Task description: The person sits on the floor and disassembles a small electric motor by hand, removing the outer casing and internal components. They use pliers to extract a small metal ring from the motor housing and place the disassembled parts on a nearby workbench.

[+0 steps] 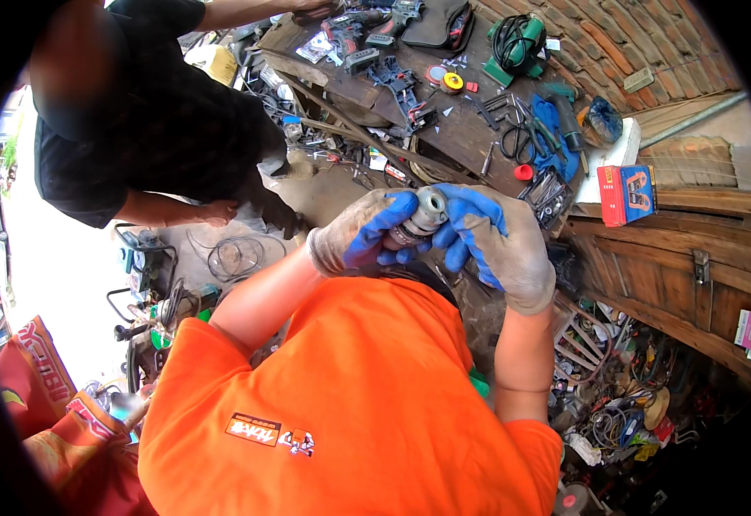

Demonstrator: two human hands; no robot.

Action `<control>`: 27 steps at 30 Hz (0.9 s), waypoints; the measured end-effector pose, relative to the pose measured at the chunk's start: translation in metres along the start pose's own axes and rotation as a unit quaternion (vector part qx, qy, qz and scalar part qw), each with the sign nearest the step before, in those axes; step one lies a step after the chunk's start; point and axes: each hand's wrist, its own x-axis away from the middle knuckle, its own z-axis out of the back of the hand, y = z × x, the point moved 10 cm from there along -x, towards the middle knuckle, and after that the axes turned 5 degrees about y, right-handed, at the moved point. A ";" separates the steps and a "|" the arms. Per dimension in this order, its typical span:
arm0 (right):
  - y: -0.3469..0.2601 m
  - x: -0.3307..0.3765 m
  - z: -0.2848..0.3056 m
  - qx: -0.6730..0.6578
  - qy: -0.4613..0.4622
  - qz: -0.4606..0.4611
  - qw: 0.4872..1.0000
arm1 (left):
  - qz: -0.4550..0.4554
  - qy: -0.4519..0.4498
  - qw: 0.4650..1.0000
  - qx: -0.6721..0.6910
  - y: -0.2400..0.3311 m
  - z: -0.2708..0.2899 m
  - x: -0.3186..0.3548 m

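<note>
Both my hands wear grey gloves with blue palms and fingers and meet in front of my chest, above my orange shirt (350, 396). Between them is a small grey metal cylinder (424, 211) with a dark ribbed band, like a drill chuck. My left hand (360, 232) wraps its lower end from the left. My right hand (498, 242) closes on its upper end from the right, fingertips touching the left hand's.
A person in a black shirt (147, 129) bends over at the upper left, one hand on a knee. A cluttered wooden workbench (457, 129) beyond my hands carries a green power tool (517, 43), pliers and a red box (626, 193). Cables and scrap lie on the floor at the right.
</note>
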 end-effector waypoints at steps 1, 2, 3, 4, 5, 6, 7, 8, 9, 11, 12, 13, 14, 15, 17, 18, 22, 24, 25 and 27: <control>-0.002 -0.001 -0.001 -0.008 -0.011 0.016 1.000 | -0.003 -0.022 0.999 0.042 -0.002 -0.002 0.000; -0.004 -0.002 -0.002 -0.015 -0.020 0.032 0.999 | -0.005 -0.045 0.995 0.084 0.000 -0.009 0.000; -0.005 -0.003 -0.003 -0.007 -0.020 0.028 0.999 | -0.007 -0.069 0.990 0.127 0.002 -0.017 -0.001; -0.007 -0.003 -0.004 0.002 -0.020 0.024 1.000 | -0.008 -0.062 0.986 0.153 -0.002 -0.017 -0.002; -0.009 -0.003 -0.004 0.010 -0.020 0.020 1.000 | -0.008 -0.056 0.982 0.180 -0.006 -0.017 -0.004; -0.011 -0.004 -0.004 0.013 -0.019 0.016 1.000 | 0.009 -0.037 0.979 0.198 -0.010 -0.014 -0.002; -0.012 -0.004 -0.005 0.015 -0.018 0.011 1.000 | 0.013 -0.033 0.978 0.205 -0.011 -0.013 -0.002; -0.012 -0.004 -0.005 0.018 -0.018 0.006 1.000 | 0.018 -0.029 0.976 0.213 -0.013 -0.012 -0.003; -0.013 -0.004 -0.005 0.022 -0.018 0.007 1.000 | 0.011 -0.040 0.977 0.211 -0.015 -0.012 -0.005; -0.013 -0.003 -0.004 0.030 -0.020 0.009 0.999 | 0.002 -0.088 0.970 0.226 -0.016 -0.014 -0.007; -0.013 -0.002 -0.003 0.037 -0.019 -0.005 0.999 | 0.000 -0.126 0.962 0.243 -0.013 -0.015 -0.005; -0.014 0.000 -0.002 0.044 -0.019 -0.018 0.999 | -0.001 -0.134 0.964 0.231 -0.014 -0.016 -0.004; -0.014 0.001 -0.001 0.051 -0.018 -0.031 0.998 | -0.002 -0.143 0.965 0.219 -0.013 -0.018 -0.004; -0.015 0.003 -0.002 0.053 -0.034 -0.023 0.998 | -0.002 -0.123 0.977 0.177 -0.014 -0.019 -0.007; -0.018 0.007 -0.003 0.056 -0.063 -0.006 0.996 | -0.005 -0.105 0.985 0.137 -0.012 -0.021 -0.007; -0.021 0.008 -0.004 0.057 -0.069 0.021 0.996 | -0.008 -0.108 0.984 0.139 -0.011 -0.023 -0.006; -0.029 0.013 -0.005 0.042 -0.090 0.073 0.992 | -0.032 -0.163 0.964 0.209 -0.008 -0.027 0.003; -0.031 0.018 -0.006 0.015 -0.094 0.079 0.992 | -0.040 -0.184 0.960 0.206 -0.009 -0.028 0.005; -0.030 0.020 -0.006 -0.003 -0.093 0.087 0.992 | -0.033 -0.174 0.962 0.207 -0.014 -0.024 0.004; -0.031 0.024 -0.006 0.012 -0.082 0.092 0.992 | -0.029 -0.157 0.969 0.188 -0.015 -0.021 0.004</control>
